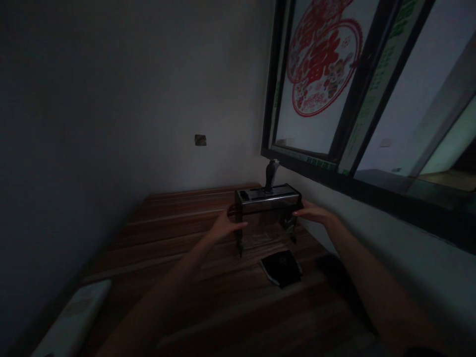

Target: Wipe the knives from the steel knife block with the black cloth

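A shiny metal box-like appliance (267,215) with slots on top and a grey lever handle (271,174) stands on a dark wooden table (174,243) near the wall. My left hand (225,227) grips its left side, fingers curled around the edge. On the opposite side, my right hand (314,214) presses against the appliance with fingers held together. The room is dim, so small details are hard to read.
A small black flat object (281,267) lies on the table just in front of the appliance. A pale flat item (76,320) rests at the table's left front. A dark-framed window (357,99) with a red paper cutting rises at the right.
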Tool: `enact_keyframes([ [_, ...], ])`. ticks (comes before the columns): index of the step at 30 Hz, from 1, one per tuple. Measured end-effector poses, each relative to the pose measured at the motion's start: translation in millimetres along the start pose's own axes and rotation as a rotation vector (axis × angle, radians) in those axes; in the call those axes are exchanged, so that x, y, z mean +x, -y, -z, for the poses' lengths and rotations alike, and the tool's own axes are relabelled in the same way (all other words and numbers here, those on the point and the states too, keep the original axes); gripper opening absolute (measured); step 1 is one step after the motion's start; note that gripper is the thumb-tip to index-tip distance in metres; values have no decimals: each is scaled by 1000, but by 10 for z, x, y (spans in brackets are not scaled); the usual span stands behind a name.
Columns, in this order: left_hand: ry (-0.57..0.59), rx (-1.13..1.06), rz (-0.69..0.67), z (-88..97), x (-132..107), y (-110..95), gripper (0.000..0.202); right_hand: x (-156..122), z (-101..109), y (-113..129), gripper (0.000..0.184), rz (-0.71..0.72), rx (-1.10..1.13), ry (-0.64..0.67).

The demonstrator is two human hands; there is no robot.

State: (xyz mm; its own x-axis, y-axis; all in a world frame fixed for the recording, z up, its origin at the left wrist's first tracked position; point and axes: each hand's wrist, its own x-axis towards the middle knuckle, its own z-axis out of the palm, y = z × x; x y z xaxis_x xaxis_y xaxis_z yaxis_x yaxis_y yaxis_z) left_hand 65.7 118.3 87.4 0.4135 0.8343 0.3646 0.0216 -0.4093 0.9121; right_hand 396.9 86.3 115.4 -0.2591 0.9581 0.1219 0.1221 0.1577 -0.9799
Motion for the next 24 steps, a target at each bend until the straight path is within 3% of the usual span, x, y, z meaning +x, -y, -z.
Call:
enact_keyframes([
  [4,26,4,-27,207,-37,-117,75,55,-136,142,51,57,-32,1],
  [8,48,57,-46,541,-152,-196,82,122,-397,268,55,96,-77,2],
  [18,22,137,1,1577,-609,-494,72,591,-1353,451,67,247,-187,43],
  [24,-57,169,65,2117,-837,-537,62,888,-1925,416,69,307,-202,92],
])
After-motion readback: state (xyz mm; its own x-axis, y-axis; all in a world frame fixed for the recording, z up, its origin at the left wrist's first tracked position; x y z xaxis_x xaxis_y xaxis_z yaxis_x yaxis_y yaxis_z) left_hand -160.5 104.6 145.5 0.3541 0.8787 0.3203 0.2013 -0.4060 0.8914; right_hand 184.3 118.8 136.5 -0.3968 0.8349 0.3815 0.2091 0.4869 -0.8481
